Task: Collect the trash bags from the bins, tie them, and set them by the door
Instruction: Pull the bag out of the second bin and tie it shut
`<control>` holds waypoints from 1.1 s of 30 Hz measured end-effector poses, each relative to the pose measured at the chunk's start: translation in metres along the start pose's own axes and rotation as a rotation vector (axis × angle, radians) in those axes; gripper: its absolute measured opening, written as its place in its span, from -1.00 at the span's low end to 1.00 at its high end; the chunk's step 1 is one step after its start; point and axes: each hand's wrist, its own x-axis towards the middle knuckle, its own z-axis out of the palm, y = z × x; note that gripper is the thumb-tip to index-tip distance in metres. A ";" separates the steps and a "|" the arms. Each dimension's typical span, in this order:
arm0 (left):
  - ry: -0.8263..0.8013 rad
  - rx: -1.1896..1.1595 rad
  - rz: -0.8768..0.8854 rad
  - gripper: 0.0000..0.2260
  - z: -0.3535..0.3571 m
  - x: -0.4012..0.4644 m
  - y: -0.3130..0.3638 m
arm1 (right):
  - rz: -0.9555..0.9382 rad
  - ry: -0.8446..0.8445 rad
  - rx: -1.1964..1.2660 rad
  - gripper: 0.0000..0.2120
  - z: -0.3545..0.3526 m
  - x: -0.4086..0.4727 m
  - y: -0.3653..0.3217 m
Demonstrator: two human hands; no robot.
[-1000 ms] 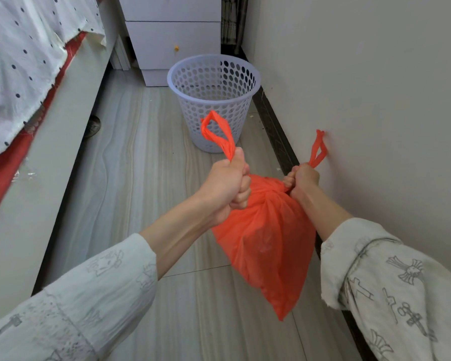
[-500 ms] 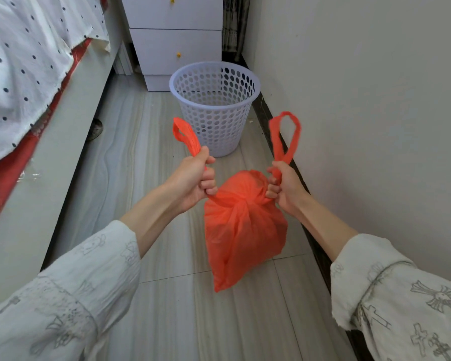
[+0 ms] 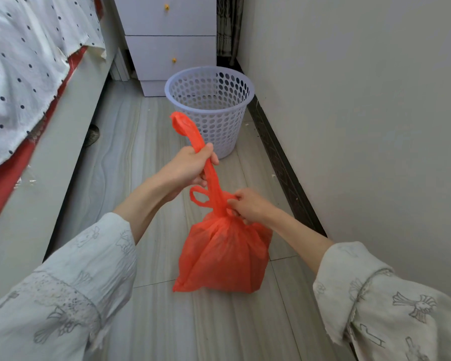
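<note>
**Orange trash bag held at the knot, above the floor**

The orange trash bag (image 3: 225, 256) hangs between the two forearms, its bottom corners close to the grey tiled floor (image 3: 130, 157); whether it touches the floor cannot be told. Its neck is gathered into a knot just above the bulging body. The left hand (image 3: 185, 169) is closed around one long handle strip (image 3: 195, 142), which runs up from the knot and stands out above the fist. The right hand (image 3: 250, 205) is closed at the knot, its fingers pinching the gathered plastic; a second handle loop (image 3: 197, 198) sticks out to the left of the knot, between the two hands. Both sleeves are pale with a faint grey print.

Beyond the bag, an empty perforated white bin (image 3: 210, 108) stands upright on the floor, near the wall (image 3: 349, 113) and its dark baseboard (image 3: 279, 157). Behind the bin is a white drawer unit (image 3: 167, 43) with small yellow knobs. Along the left edge of the floor runs a bed (image 3: 50, 142) with a dotted white cover (image 3: 24, 61) over red fabric.
</note>
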 end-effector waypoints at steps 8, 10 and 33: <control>-0.068 -0.473 -0.074 -0.80 -0.003 0.004 -0.003 | -0.107 -0.167 0.115 -0.77 -0.002 -0.018 -0.006; -0.085 -0.494 -0.098 -0.80 -0.003 0.007 -0.007 | -0.101 -0.196 0.131 -0.83 -0.002 -0.020 -0.008; -0.334 0.892 0.070 -0.78 0.023 -0.011 -0.045 | 0.204 -0.080 0.439 -0.68 -0.009 0.005 0.013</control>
